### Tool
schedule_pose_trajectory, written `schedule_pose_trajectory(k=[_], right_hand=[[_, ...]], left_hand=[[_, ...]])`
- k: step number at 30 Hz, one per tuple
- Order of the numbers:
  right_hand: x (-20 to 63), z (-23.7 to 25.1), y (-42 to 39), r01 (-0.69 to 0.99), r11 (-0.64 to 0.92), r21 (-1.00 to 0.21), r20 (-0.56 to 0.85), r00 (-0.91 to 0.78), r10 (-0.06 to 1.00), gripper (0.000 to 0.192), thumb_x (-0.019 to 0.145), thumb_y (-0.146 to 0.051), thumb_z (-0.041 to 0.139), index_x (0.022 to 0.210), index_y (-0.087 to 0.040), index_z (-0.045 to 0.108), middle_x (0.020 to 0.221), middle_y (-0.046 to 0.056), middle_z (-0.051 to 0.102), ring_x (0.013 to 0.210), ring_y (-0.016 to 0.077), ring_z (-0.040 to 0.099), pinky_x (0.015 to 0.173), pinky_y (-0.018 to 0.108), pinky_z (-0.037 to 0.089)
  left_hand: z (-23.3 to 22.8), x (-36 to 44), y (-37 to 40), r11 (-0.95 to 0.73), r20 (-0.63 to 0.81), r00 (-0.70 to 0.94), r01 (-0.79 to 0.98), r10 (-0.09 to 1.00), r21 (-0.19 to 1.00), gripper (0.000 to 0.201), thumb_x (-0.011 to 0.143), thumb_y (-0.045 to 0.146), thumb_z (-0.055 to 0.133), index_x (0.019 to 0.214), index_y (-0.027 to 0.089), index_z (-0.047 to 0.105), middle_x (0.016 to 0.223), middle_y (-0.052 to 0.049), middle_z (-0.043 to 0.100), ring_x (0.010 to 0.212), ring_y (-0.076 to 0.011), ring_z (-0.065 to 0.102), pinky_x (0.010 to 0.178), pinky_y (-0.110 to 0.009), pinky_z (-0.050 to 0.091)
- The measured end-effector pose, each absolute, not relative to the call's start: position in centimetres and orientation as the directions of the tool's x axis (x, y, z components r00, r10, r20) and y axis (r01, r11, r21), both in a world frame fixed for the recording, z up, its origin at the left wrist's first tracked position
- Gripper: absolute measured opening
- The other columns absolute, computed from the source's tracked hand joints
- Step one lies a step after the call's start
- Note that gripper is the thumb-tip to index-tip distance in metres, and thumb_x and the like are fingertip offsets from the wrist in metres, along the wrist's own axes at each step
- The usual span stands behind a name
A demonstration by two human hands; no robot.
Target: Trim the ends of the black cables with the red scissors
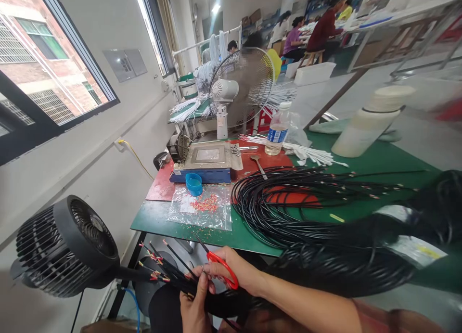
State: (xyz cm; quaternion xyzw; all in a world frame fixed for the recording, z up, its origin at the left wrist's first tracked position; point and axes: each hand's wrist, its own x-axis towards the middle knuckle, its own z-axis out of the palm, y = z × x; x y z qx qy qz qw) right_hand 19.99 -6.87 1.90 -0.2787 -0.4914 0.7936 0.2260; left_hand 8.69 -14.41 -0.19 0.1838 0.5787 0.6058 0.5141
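Observation:
My left hand [195, 306] grips a bundle of black cables [173, 270] whose stripped red-tipped ends fan out to the left, below the table's front edge. My right hand [236, 270] holds red-handled scissors [220, 265], their blades pointing up and left near the cable ends. The cables run from my lap into a thick black bundle [342, 261] and a large coil of black cable [274, 203] lying on the green table [155, 217].
A clear plastic sheet with red wire scraps [205, 205], a blue cup [194, 184], a blue-based machine [207, 162], a water bottle [277, 128] and a white desk fan [240, 87] are on the table. A black floor fan [67, 246] stands left. People work at far tables.

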Motion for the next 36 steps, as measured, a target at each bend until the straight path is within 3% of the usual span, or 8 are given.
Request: schedule_pose_trajectory(k=[6,10,13,18,23,31,36], right_hand=[[20.5,1.0,-7.5,-0.047,-0.344,-0.938,-0.197,-0.744,0.638,0.041,0.068,-0.049,0.064,0.061,-0.01,0.06,0.052,-0.001,0.056,0.039,0.0029,0.034,0.036,0.016,0.023],[20.8,1.2,-7.3,-0.056,-0.5,-0.864,-0.305,-0.733,0.609,0.05,0.068,-0.06,0.057,0.056,-0.012,0.054,0.041,-0.003,0.047,0.033,0.0043,0.033,0.034,0.018,0.024],[21.0,1.4,-6.9,-0.034,-0.544,-0.838,-0.361,-0.713,0.601,0.051,0.067,-0.062,0.056,0.052,-0.013,0.052,0.034,-0.005,0.04,0.029,0.0046,0.032,0.032,0.018,0.021],[21.5,1.7,-6.6,-0.062,-0.547,-0.835,-0.321,-0.751,0.576,0.044,0.063,-0.052,0.064,0.05,-0.012,0.052,0.037,-0.003,0.044,0.032,0.004,0.035,0.032,0.017,0.021],[21.6,1.3,-6.5,-0.055,-0.608,-0.792,-0.374,-0.744,0.554,0.04,0.06,-0.049,0.066,0.053,-0.012,0.052,0.037,-0.004,0.043,0.032,0.0042,0.033,0.031,0.017,0.02],[21.3,0.1,-6.3,-0.093,-0.612,-0.786,-0.366,-0.727,0.58,0.041,0.063,-0.049,0.065,0.053,-0.012,0.051,0.04,-0.004,0.044,0.034,0.0042,0.034,0.034,0.017,0.022],[21.1,0.6,-6.0,-0.118,-0.584,-0.803,-0.356,-0.691,0.629,0.043,0.062,-0.052,0.065,0.054,-0.013,0.05,0.037,-0.006,0.04,0.032,0.0043,0.033,0.034,0.018,0.022]], left_hand=[[-0.3,9.0,-14.7,0.179,-0.394,-0.408,-0.473,0.823,0.863,0.023,0.064,0.034,0.065,0.078,0.016,0.061,0.049,0.003,0.054,0.05,-0.0077,0.047,0.054,-0.021,0.036],[0.2,9.3,-14.8,0.152,-0.319,-0.373,-0.413,0.871,0.898,0.017,0.067,0.032,0.062,0.064,0.016,0.06,0.051,0.002,0.055,0.052,-0.0075,0.048,0.056,-0.021,0.037],[0.8,9.7,-14.8,0.139,-0.286,-0.364,-0.382,0.886,0.914,0.014,0.067,0.03,0.063,0.065,0.016,0.061,0.05,0.002,0.054,0.054,-0.0088,0.051,0.056,-0.021,0.038],[1.6,10.2,-14.8,0.165,-0.305,-0.339,-0.384,0.89,0.908,0.014,0.066,0.03,0.064,0.064,0.016,0.062,0.05,0.002,0.056,0.054,-0.0084,0.053,0.055,-0.02,0.04],[1.1,10.0,-14.8,0.187,-0.317,-0.323,-0.374,0.892,0.908,0.013,0.066,0.03,0.063,0.069,0.017,0.062,0.05,0.003,0.056,0.054,-0.0079,0.053,0.059,-0.021,0.041],[0.1,9.4,-13.9,0.215,-0.385,-0.285,-0.484,0.878,0.848,0.016,0.064,0.031,0.066,0.068,0.017,0.061,0.052,0.002,0.058,0.053,-0.0098,0.054,0.057,-0.022,0.042],[-0.5,9.0,-13.2,0.226,-0.433,-0.338,-0.506,0.836,0.832,0.021,0.058,0.031,0.071,0.069,0.016,0.062,0.053,0.003,0.057,0.051,-0.0061,0.049,0.052,-0.018,0.039]])
